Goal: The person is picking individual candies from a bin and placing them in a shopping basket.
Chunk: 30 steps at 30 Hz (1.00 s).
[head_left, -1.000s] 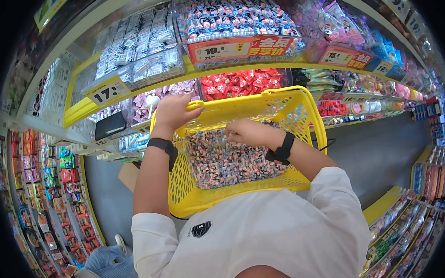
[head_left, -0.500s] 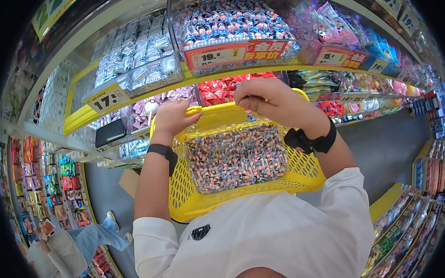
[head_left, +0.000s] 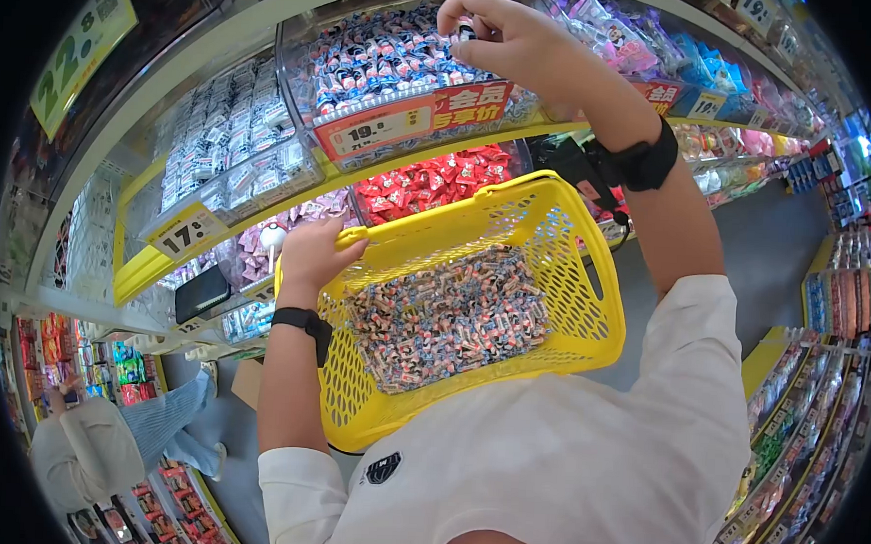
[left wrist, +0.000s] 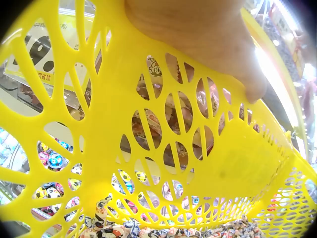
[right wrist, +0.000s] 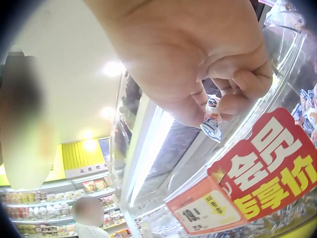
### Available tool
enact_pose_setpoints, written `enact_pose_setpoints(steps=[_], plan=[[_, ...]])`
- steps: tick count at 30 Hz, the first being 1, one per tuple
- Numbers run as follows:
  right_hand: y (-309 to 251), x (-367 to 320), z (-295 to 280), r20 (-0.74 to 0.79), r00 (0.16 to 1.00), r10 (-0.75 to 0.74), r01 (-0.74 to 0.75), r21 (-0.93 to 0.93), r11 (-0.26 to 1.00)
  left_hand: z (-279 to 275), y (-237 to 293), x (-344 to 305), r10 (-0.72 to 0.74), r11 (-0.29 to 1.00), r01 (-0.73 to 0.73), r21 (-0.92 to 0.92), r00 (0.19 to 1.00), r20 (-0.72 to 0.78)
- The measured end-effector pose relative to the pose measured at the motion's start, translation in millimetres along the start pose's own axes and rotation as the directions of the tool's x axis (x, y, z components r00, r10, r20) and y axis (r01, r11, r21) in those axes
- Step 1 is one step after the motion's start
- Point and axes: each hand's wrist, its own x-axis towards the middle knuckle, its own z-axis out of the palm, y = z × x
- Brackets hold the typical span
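My left hand [head_left: 316,255] grips the far left rim of a yellow basket [head_left: 588,349]; the left wrist view shows that hand [left wrist: 198,34] over the basket's perforated wall [left wrist: 237,163]. Many small wrapped candies [head_left: 443,321] cover the basket's bottom. Up at the shelf, my right hand [head_left: 523,42] is above the right side of a clear bin of blue and white wrapped candies [head_left: 377,60]. In the right wrist view the right hand [right wrist: 198,59] pinches one wrapped candy [right wrist: 212,119] between thumb and fingers, above a red price sign [right wrist: 272,168].
Beside that bin is another of pale packets [head_left: 228,132]. Red candies [head_left: 439,180] fill a lower bin behind the basket. A dark phone [head_left: 201,295] lies on the shelf edge at left. A person [head_left: 87,451] is at the lower left, and shelves [head_left: 798,434] stand at right.
My right hand has risen out of the basket, past its far rim, to the upper candy bin. The left hand keeps its grip on the rim. The view has shifted slightly.
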Motion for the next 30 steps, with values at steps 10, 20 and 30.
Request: enact_pose_setpoints(steps=[10,20,30], plan=[[34,69,-12,-0.008,0.990,0.141,-0.137,-0.308,0.942,1,-1,1,-0.011,0.999,0.010,0.038,1.000,0.028],[41,83,-18,0.034,0.985,0.170,-0.145,-0.373,0.916,4,-2,-1,-0.013,0.999,0.012,0.037,1.000,0.025],[38,105,-6,0.082,0.986,0.147,-0.100,-0.415,0.904,4,-2,-1,-0.006,0.999,0.006,0.032,1.000,0.000]])
